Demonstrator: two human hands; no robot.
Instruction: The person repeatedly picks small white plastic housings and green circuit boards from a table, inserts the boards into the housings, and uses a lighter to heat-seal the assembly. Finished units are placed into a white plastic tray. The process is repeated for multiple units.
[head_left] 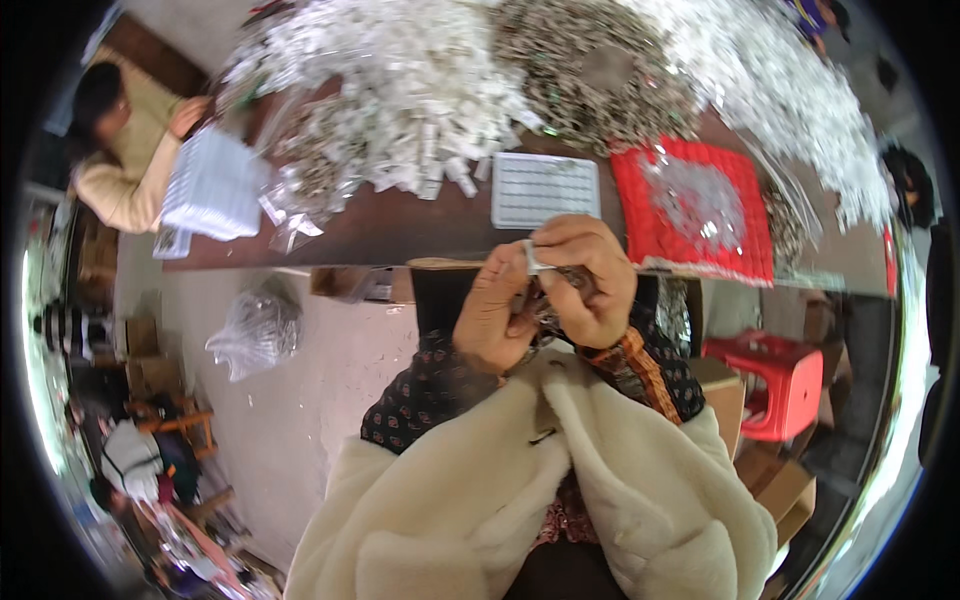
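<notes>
Near the table's front edge my two hands meet, both closed at the fingertips. Between my left hand [492, 312] and my right hand [592, 275] they pinch a small white piece [534, 258], perhaps a paper or plastic tag. Under the curled fingers of my right hand show some small brownish pieces [575, 279], too small to name. Just beyond the hands, a white tray [508, 218] with rows of small marks or slots lies flat on the dark table [400, 225]. A red cloth [640, 225] bearing a heap of small clear pieces [700, 200] lies to its right.
Heaps of white tags [400, 100] and grey-brown small pieces [590, 85] cover the table's far part. At the left, a person [125, 180] sits by a stack of white trays [215, 185]. A plastic bag [255, 330] lies on the floor; a red stool [780, 385] stands right.
</notes>
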